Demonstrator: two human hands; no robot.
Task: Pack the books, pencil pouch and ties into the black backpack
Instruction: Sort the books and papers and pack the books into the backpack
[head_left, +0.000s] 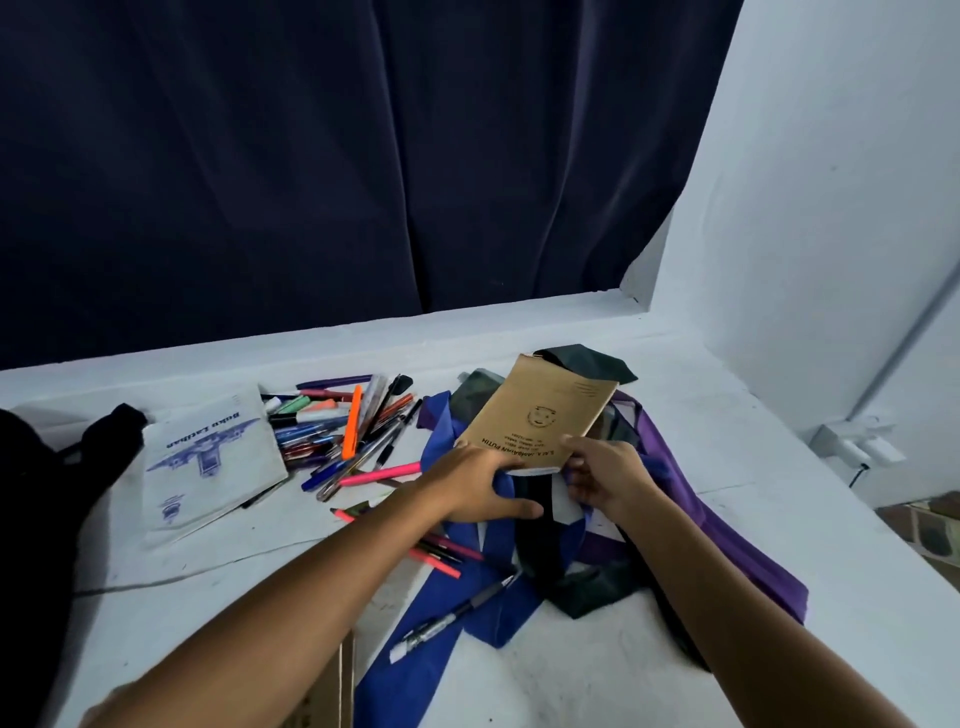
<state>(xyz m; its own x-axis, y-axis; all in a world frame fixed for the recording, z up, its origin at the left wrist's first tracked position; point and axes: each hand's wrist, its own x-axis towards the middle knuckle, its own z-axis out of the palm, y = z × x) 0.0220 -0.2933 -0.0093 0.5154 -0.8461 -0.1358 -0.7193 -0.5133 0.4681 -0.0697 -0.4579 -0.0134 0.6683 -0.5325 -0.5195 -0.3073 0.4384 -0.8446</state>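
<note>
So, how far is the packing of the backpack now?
Nothing looks packed yet. Both hands, left hand and right hand, hold the brown book above the ties. The white book, loose pens and ties lie on the table. The black backpack sits at the left edge. I see no pouch.

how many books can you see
2: a brown book held by both hands over the ties, and a white book lying at left beside the pens. More may be hidden.

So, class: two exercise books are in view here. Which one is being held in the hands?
The brown book, gripped at its near edge by the left hand and right hand above the ties. The white book lies untouched on the table, left of the pens.
</note>
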